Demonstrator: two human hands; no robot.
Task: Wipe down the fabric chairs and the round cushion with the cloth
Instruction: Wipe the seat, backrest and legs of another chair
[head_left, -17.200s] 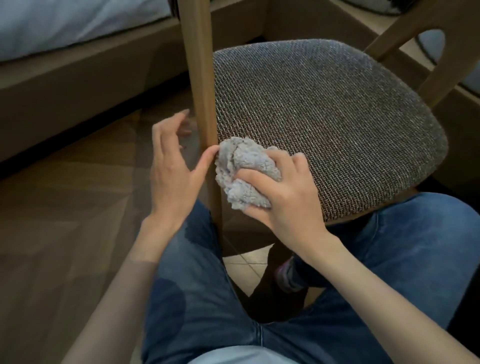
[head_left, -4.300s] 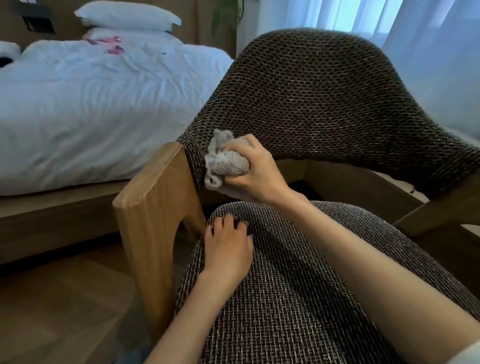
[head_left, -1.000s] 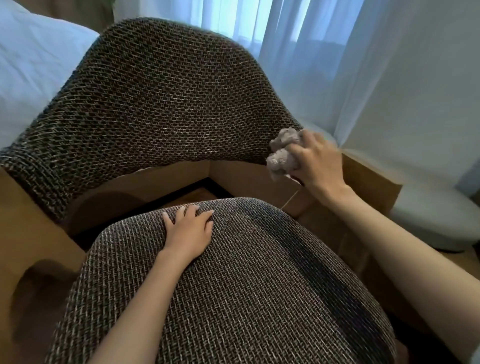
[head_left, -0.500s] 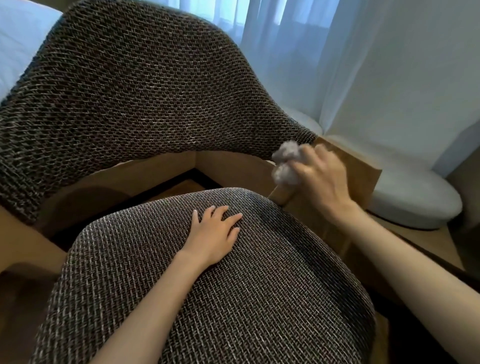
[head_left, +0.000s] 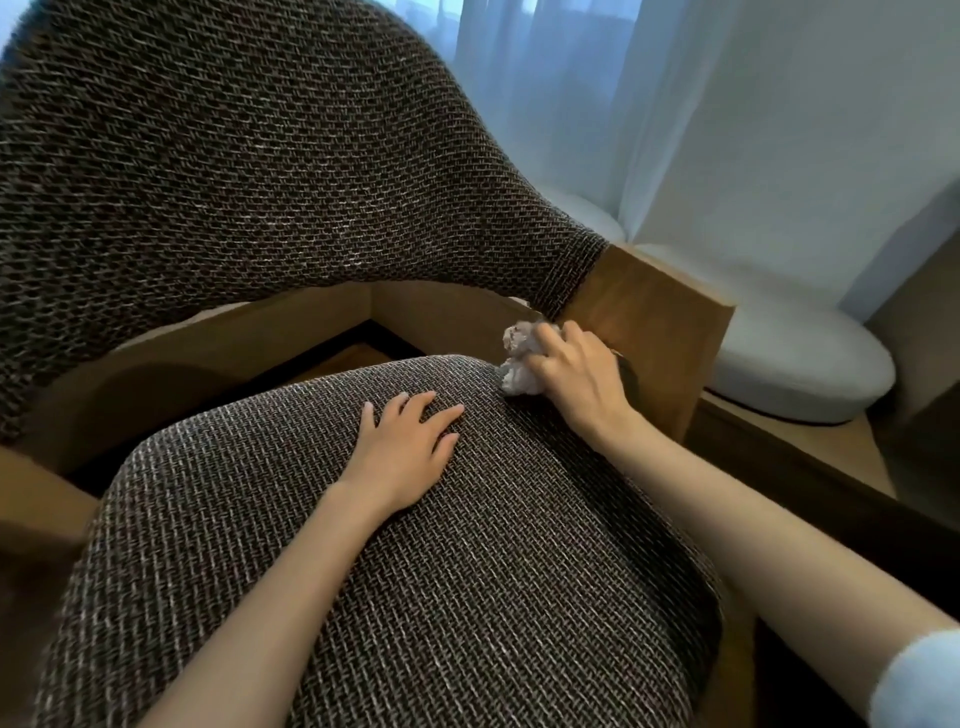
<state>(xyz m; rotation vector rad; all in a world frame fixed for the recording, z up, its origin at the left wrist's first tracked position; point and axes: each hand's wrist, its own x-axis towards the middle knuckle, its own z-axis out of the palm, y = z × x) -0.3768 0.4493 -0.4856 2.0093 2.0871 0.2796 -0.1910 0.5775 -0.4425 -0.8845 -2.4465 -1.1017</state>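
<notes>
A fabric chair fills the view, its dark woven seat (head_left: 467, 597) in front and its curved backrest (head_left: 234, 156) behind. My right hand (head_left: 582, 379) grips a bunched grey cloth (head_left: 519, 358) at the seat's far right edge, just below the wooden armrest (head_left: 654, 332). My left hand (head_left: 405, 452) rests flat on the seat, fingers spread. A pale round cushion (head_left: 800, 364) lies on a low wooden ledge right of the chair.
White sheer curtains (head_left: 727, 104) hang behind the chair and cushion. A second pale cushion (head_left: 587, 215) shows behind the backrest's right end. The wooden ledge (head_left: 810, 457) runs along the right side. The chair's wooden frame (head_left: 311, 322) shows in the gap under the backrest.
My right hand has carried the cloth down from the backrest's right end to the seat's far right edge. My left hand stays flat on the seat. The view has shifted right.
</notes>
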